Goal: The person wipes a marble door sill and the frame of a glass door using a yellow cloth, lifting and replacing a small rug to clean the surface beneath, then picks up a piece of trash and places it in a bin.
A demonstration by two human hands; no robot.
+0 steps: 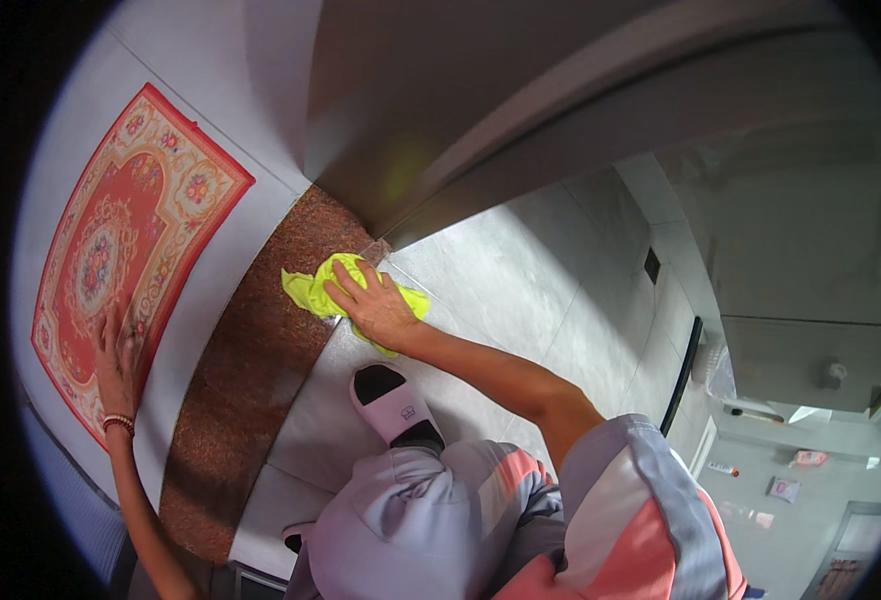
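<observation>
My right hand [377, 304] presses a crumpled yellow-green cloth [311, 291] against the floor, where the reddish-brown stone threshold [260, 322] meets the grey tiles. Part of the cloth spreads out on both sides of my fingers. At the left, my left hand [116, 367], with a beaded bracelet [118, 421] on the wrist, is over the lower edge of a red floral mat [95, 262]; its fingers are apart and hold nothing. Whether that palm rests on the mat I cannot tell.
A tall brown door or panel [440, 112] rises just beyond the cloth. My slippered foot [395, 405] stands on the tiles near my right hand. Farther right are a floor drain [652, 265], a long black strip [682, 375], a plastic-lined bin [713, 369] and glossy cabinet fronts [808, 255].
</observation>
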